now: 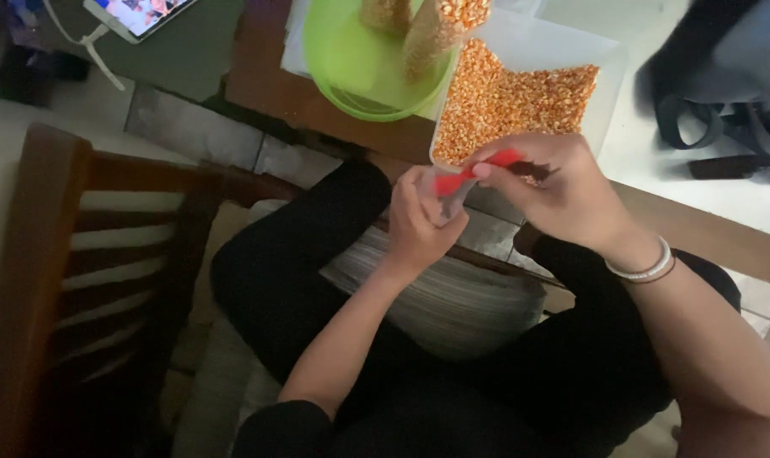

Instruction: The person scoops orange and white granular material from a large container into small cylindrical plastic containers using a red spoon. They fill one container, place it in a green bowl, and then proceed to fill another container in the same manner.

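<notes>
My left hand (421, 222) is closed around a small clear plastic bag (454, 197), held above my lap. My right hand (563, 188) pinches a red strip (478, 170) at the bag's mouth, fingers closed on it. Both hands meet just in front of a white tray (604, 78) full of loose orange corn kernels (512, 97). A green bowl (351, 68) beside the tray holds clear bags packed with kernels (440, 30), standing upright. My right wrist wears a white bracelet (644, 270).
A dark wooden chair (71, 280) stands at the left. A phone with a white cable (135, 13) lies at the top left. A dark bag with straps (724, 76) sits at the top right. My crossed legs in black fill the bottom, with a striped cushion (453, 297).
</notes>
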